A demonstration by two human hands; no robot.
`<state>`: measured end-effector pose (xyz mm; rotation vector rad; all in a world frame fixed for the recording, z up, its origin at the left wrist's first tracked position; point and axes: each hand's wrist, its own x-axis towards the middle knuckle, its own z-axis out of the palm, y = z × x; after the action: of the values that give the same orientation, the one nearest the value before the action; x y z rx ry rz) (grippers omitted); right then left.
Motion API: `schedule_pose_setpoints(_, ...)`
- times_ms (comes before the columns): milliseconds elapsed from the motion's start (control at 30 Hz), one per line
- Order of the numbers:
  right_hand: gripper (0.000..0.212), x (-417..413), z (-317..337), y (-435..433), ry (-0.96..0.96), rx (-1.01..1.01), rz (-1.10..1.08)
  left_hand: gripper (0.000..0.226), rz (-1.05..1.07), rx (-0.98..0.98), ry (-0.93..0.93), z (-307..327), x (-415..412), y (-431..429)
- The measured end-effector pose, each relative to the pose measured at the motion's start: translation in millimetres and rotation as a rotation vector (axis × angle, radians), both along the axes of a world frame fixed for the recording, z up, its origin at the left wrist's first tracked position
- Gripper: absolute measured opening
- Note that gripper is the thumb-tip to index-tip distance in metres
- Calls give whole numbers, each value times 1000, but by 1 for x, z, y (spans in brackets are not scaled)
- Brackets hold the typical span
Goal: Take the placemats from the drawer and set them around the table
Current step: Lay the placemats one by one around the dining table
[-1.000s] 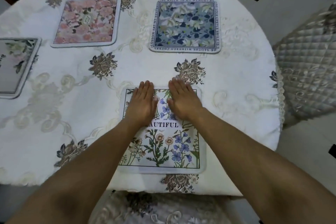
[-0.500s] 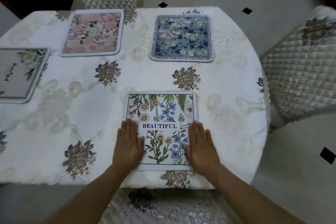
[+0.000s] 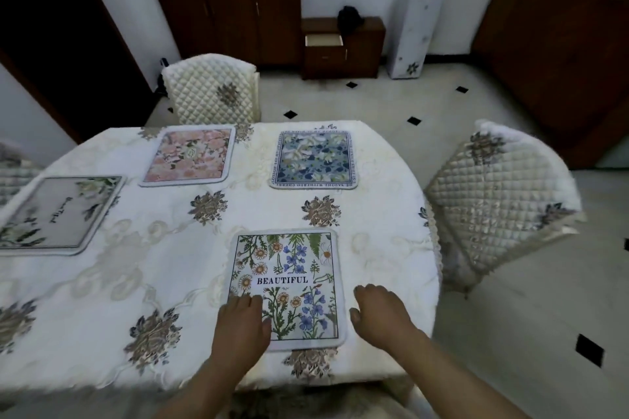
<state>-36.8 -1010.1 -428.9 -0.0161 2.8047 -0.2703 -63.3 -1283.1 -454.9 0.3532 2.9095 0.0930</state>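
Several placemats lie flat on the white embroidered table (image 3: pixel 119 282). The nearest, a floral mat printed "BEAUTIFUL" (image 3: pixel 292 269), sits by the front edge. My left hand (image 3: pixel 241 323) rests flat on its lower left corner. My right hand (image 3: pixel 381 313) hovers just right of the mat, fingers loosely curled, holding nothing. A blue floral mat (image 3: pixel 315 160) and a pink floral mat (image 3: pixel 190 156) lie along the far edge. A grey mat with leaves (image 3: pixel 58 214) lies at the left. Across the room, the drawer (image 3: pixel 323 41) of a small brown cabinet stands pulled out.
Quilted cream chairs stand behind the table (image 3: pixel 211 92) and to its right (image 3: pixel 497 197). A tall white floral column (image 3: pixel 415 20) stands by the back wall beside the small cabinet (image 3: pixel 360 48). The tiled floor (image 3: pixel 408 105) has small black diamonds.
Both hands slid from the mat's top toward its near edge. The right hand has come off the mat to its right side. The view has lifted and now shows the room behind.
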Motion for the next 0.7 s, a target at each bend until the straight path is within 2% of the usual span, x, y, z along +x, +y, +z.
schedule_pose_setpoints(167, 28, -2, 39, 47, 61, 89, 54, 31, 25, -34, 91, 51, 18, 47)
schedule_pose_setpoints(333, 25, 15, 67, 113, 138, 90, 103, 34, 12, -21, 153, 78, 34, 134)
schedule_pose_setpoints(633, 43, 79, 114, 354, 130, -22, -37, 32, -159, -44, 202, 103, 47, 383)
schedule_pose_setpoints(700, 40, 85, 119, 404, 162, -22, -84, 31, -226, -30, 224, 113, 47, 437)
